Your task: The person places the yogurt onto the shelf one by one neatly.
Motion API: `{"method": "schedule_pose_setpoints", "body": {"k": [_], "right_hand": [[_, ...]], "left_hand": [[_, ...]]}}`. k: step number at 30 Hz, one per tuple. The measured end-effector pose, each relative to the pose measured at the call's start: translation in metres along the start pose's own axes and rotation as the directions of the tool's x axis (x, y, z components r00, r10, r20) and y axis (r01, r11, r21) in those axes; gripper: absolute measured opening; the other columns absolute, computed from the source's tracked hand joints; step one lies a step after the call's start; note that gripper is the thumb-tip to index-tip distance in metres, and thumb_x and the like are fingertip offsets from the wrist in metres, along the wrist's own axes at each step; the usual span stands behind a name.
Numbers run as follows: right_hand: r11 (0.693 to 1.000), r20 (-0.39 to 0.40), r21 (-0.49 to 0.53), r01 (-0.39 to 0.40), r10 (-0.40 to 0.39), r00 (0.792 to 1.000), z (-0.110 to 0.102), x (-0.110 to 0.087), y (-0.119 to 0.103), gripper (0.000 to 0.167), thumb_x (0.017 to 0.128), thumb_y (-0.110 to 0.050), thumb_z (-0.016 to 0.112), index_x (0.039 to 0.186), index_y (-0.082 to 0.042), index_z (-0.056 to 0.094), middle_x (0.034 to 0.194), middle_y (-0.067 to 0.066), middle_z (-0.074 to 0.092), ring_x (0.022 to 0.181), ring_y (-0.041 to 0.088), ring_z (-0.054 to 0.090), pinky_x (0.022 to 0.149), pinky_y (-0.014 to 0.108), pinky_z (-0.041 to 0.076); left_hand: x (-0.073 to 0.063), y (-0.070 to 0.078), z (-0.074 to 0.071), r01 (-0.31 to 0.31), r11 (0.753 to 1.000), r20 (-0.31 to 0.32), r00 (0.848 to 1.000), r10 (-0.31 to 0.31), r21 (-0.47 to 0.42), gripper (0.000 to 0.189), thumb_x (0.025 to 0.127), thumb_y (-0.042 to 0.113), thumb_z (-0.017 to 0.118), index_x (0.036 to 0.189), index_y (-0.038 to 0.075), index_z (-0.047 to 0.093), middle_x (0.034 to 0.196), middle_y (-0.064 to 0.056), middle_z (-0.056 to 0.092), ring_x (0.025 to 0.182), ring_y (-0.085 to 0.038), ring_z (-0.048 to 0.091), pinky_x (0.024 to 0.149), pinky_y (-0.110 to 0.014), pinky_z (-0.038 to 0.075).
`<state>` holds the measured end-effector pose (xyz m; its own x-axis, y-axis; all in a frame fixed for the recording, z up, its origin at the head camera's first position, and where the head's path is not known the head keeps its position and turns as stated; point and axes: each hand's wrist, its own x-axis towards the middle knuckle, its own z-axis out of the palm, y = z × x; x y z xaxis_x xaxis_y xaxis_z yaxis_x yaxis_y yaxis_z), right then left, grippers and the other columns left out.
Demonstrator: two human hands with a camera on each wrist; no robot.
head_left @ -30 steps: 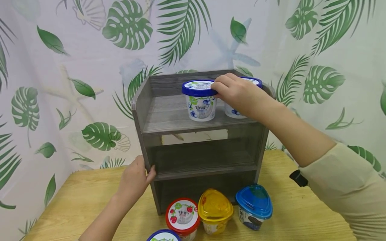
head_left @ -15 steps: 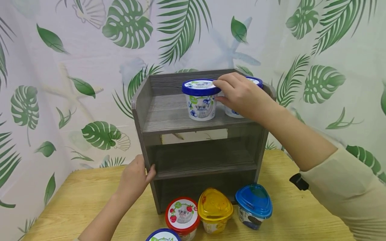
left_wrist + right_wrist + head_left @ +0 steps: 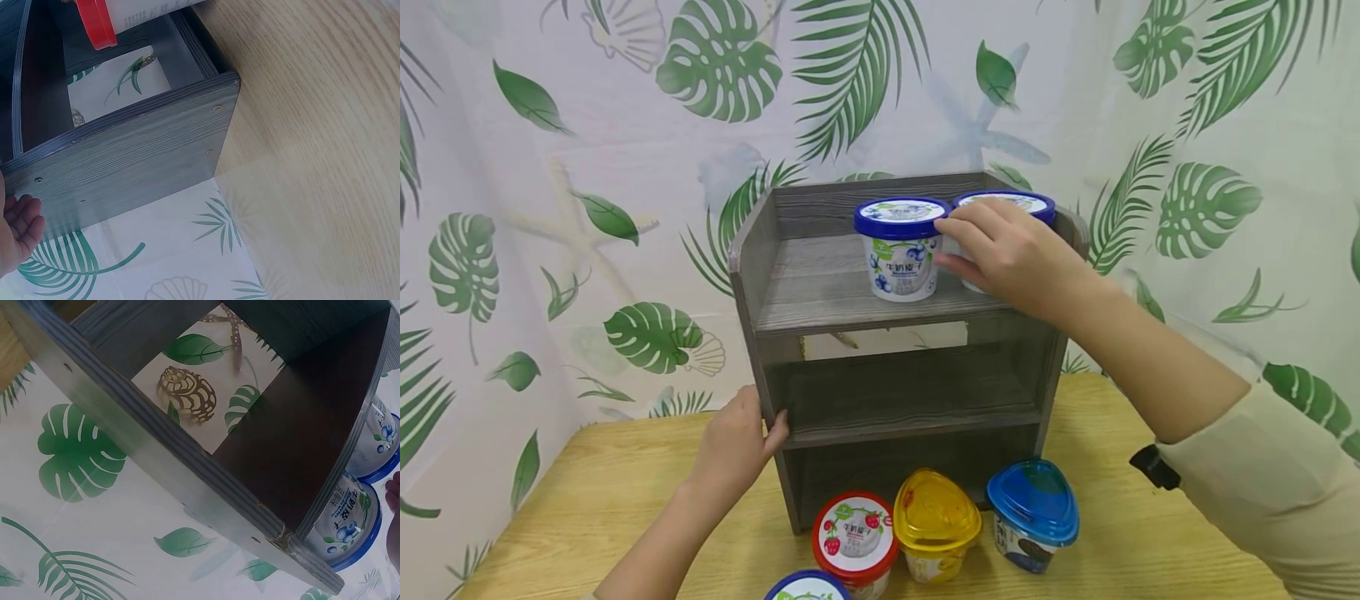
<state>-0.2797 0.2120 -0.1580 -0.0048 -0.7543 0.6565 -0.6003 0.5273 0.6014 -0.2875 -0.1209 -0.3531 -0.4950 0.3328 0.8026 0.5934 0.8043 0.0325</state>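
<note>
In the head view my left hand (image 3: 735,442) grips the left side panel of a grey wooden shelf unit (image 3: 910,425), thumb on its front edge. On the top board stands a white tub with blueberry pictures and a blue lid (image 3: 901,250). My right hand (image 3: 1015,254) touches or nearly touches its right side, fingertips by the lid rim and thumb lower. A second blue-lidded blueberry tub (image 3: 1003,200) stands to its right, partly hidden behind that hand. Both blueberry tubs also show in the right wrist view, with my right fingers (image 3: 392,487) at the edge.
Before the shelf unit, on the wooden table (image 3: 1150,517), stand a red-lidded strawberry tub (image 3: 855,537), a yellow tub (image 3: 936,517), a blue-lidded tub with a cookie picture (image 3: 1033,508) and another blue-rimmed tub (image 3: 808,587). A leaf-printed cloth (image 3: 625,167) hangs behind.
My right hand has shifted slightly right and down, uncovering more of the right tub's lid. The left tub stays in place, and my left hand keeps its hold on the panel.
</note>
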Motion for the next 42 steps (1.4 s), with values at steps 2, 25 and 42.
{"method": "schedule_pose_setpoints", "body": {"k": [2,25,42], "right_hand": [[1.000,-0.012,0.000,0.003,-0.003,1.000,0.000,-0.001,-0.002,0.034,0.094,-0.025,0.057,0.104,0.007,0.061,0.093,0.021,0.065,0.085,0.035,0.064,0.078,0.045,0.053],[0.994,-0.119,0.093,0.050,-0.039,0.992,0.001,-0.006,-0.034,0.038,0.098,-0.030,0.049,0.098,0.004,0.064,0.090,0.015,0.066,0.079,0.027,0.064,0.071,0.036,0.054],[0.988,-0.152,0.105,0.110,-0.094,0.984,0.007,-0.013,-0.064,0.033,0.096,-0.029,0.054,0.097,0.001,0.066,0.089,0.010,0.068,0.081,0.024,0.065,0.073,0.033,0.054]], "left_hand": [[0.000,0.000,0.000,0.005,1.000,0.006,1.000,-0.005,0.003,0.027,0.077,0.012,0.070,0.088,-0.001,0.051,0.066,-0.007,0.049,0.052,-0.018,0.051,0.046,-0.032,0.045],[0.000,-0.002,0.002,-0.020,1.000,-0.011,1.000,0.020,-0.009,0.027,0.076,0.012,0.070,0.088,-0.002,0.050,0.066,-0.007,0.048,0.053,-0.018,0.050,0.048,-0.032,0.045],[0.000,-0.001,0.001,0.020,1.000,0.032,0.999,-0.019,-0.017,0.027,0.078,0.013,0.069,0.091,-0.002,0.051,0.069,-0.008,0.050,0.056,-0.019,0.051,0.051,-0.034,0.047]]}}
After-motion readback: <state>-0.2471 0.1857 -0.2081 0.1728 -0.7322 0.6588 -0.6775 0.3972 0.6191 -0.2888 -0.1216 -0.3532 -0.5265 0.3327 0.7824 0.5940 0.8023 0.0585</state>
